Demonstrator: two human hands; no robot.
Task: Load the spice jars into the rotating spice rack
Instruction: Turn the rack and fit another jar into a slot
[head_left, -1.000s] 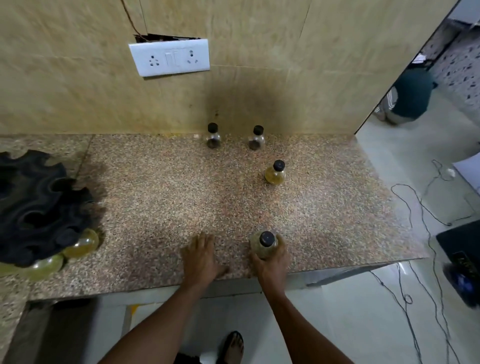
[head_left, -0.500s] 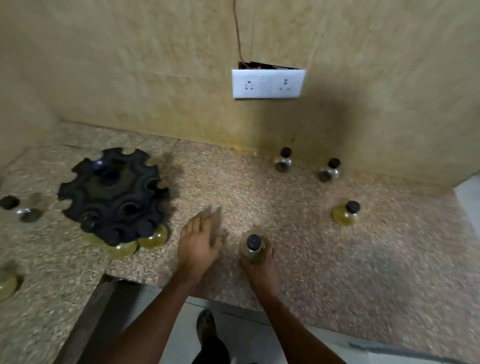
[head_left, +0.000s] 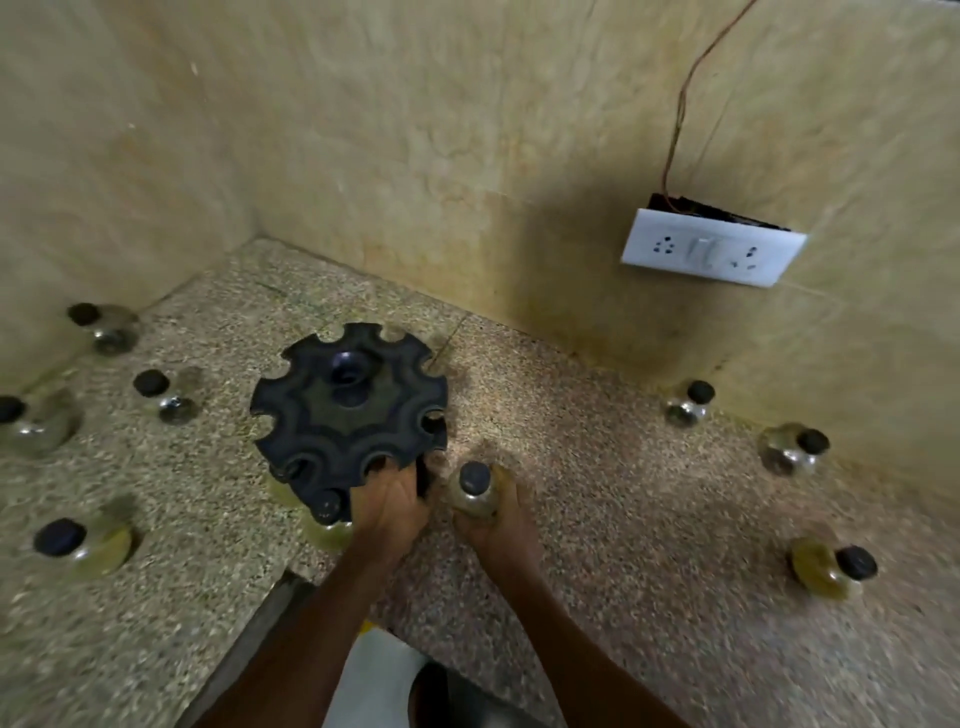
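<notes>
A speckled stone bench (head_left: 597, 519) runs into a corner of beige tiled walls, with a white socket plate (head_left: 712, 253) hanging loose on the right wall and a thin wire rising from it. Since half a second ago the view has swung left and closer, so the black rack (head_left: 349, 415) now sits mid-frame instead of off to the left, and more of the left corner shows.

The left hand (head_left: 389, 501), flat on the bench earlier, has moved up to the rack's near edge; its grip is closed narrowly on that rim, fingers curled over a notch. The right hand (head_left: 496, 519) has carried its jar (head_left: 474, 491) leftward: the grip is wrapped around the yellowish jar with its black cap up, just beside the rack's right side, not yet in a slot.

A capped jar (head_left: 326, 506) sits in a near slot of the rack, with yellowish glass showing under the rim.

Loose jars stand around: four on the left (head_left: 67, 543) (head_left: 161, 395) (head_left: 101, 325) (head_left: 26, 421), newly in view, and three on the right (head_left: 688, 402) (head_left: 792, 447) (head_left: 831, 569). The picture is blurred, so their contents are hard to tell.
</notes>
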